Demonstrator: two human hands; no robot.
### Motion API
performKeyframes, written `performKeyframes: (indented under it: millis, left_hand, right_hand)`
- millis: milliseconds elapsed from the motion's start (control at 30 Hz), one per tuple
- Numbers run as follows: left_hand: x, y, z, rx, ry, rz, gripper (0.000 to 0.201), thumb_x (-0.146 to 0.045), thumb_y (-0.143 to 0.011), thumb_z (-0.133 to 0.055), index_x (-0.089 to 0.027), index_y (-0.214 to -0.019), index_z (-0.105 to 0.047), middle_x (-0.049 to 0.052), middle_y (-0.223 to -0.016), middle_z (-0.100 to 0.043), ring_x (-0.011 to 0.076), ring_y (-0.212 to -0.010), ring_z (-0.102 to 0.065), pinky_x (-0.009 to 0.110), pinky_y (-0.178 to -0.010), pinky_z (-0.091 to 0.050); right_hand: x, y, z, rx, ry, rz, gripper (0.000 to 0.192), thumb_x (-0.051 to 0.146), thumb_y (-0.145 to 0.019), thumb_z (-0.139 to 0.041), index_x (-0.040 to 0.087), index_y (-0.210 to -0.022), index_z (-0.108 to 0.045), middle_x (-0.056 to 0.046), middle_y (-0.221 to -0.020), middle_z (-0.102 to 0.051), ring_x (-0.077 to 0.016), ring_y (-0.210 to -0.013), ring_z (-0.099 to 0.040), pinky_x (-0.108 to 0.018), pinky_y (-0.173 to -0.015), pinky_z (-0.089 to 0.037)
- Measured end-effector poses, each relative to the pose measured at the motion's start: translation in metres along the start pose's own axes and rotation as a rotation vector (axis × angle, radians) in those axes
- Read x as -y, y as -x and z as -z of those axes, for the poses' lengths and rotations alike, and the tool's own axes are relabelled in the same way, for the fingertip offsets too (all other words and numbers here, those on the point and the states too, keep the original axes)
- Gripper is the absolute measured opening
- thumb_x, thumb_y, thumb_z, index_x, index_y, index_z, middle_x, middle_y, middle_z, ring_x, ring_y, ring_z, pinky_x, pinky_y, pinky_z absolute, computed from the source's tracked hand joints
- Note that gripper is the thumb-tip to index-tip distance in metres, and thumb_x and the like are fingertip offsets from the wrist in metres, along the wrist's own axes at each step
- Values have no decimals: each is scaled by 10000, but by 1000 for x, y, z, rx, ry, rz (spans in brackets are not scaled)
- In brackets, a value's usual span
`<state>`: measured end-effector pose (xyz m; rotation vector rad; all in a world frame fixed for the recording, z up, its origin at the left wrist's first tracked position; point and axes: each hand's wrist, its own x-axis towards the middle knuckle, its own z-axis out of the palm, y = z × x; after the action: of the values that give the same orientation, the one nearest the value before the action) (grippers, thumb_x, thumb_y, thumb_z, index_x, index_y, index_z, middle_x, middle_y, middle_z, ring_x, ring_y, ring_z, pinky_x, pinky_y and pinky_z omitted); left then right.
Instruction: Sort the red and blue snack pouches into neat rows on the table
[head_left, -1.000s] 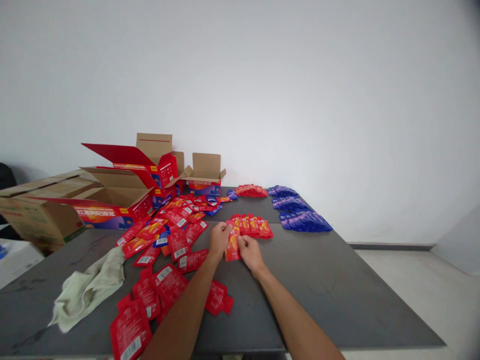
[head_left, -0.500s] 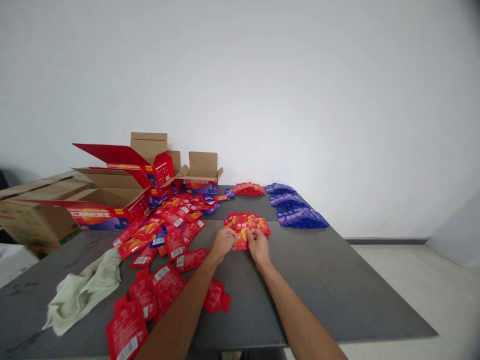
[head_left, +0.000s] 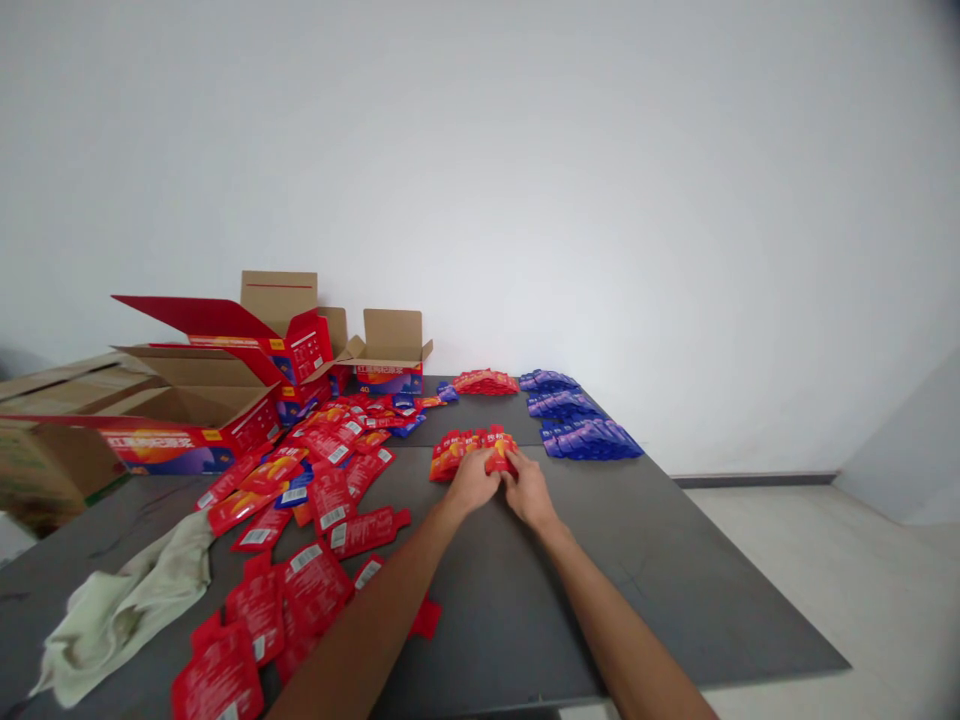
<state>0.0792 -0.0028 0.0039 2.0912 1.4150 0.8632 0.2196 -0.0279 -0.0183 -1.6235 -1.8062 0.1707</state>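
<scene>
My left hand [head_left: 472,483] and my right hand [head_left: 529,492] meet at the middle of the dark grey table [head_left: 675,590]. Both touch a red sachet [head_left: 499,454] that lies on the right end of an overlapping row of red sachets [head_left: 454,453]. The fingers of both hands pinch its near edge. A loose heap of red sachets [head_left: 322,470] spreads to the left of my left arm. Rows of blue sachets [head_left: 577,425] lie to the far right of the red row.
Open red and brown cardboard boxes [head_left: 180,400] stand at the table's far left, a small open box [head_left: 388,355] by the wall. A pale cloth [head_left: 120,610] lies near the left front edge. Another red sachet row [head_left: 484,382] sits at the back. Floor lies right of the table.
Both hands have carried the red sachet away from me and set it onto the right end of the red row. The camera view has shifted slightly to the right.
</scene>
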Motion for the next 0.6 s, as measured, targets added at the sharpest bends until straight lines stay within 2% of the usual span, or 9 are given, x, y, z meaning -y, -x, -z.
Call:
performKeyframes:
  millis: [100, 233, 433, 600]
  left_hand:
    - [-1, 1, -8, -23, -252, -83, 503, -259, -859, -548, -176, -1355, -544, 107, -1395, -549, 279, -1303, -442, 441, -1129, -302]
    - [0, -2, -18, -46, -454, -78, 452, -249, -927, -430, -189, -1365, -522, 98, -1365, -569, 302, -1250, -451, 491, -1087, -315]
    - [2, -3, -29, -31, -533, -45, 433, -226, -951, -367, -225, -1351, -534, 101, -1372, -563, 331, -1313, -378, 525, -1087, -281]
    - [1, -1, -28, -42, -524, -1, 421, -279, -939, -422, -235, -1340, -543, 111, -1439, -486, 344, -1327, -358, 532, -1080, -281]
  right_hand:
    - [-11, -8, -1, 43, 101, -6, 465, 224, -900, -477, 165, -1356, -549, -99, -1422, -514, -262, -1222, -467, -360, -1017, -367]
    - [-20, -15, -9, 73, 197, -32, 439, 262, -956, -381, 234, -1370, -523, -70, -1457, -473, -286, -1235, -410, -395, -947, -369]
    - [-32, -13, -27, 106, 239, -71, 448, 283, -977, -344, 276, -1405, -474, -46, -1487, -438, -290, -1369, -272, -458, -1035, -270]
    - [-35, -10, -29, 127, 227, -72, 467, 292, -978, -341, 270, -1434, -438, -51, -1513, -398, -299, -1377, -279, -473, -1041, -283]
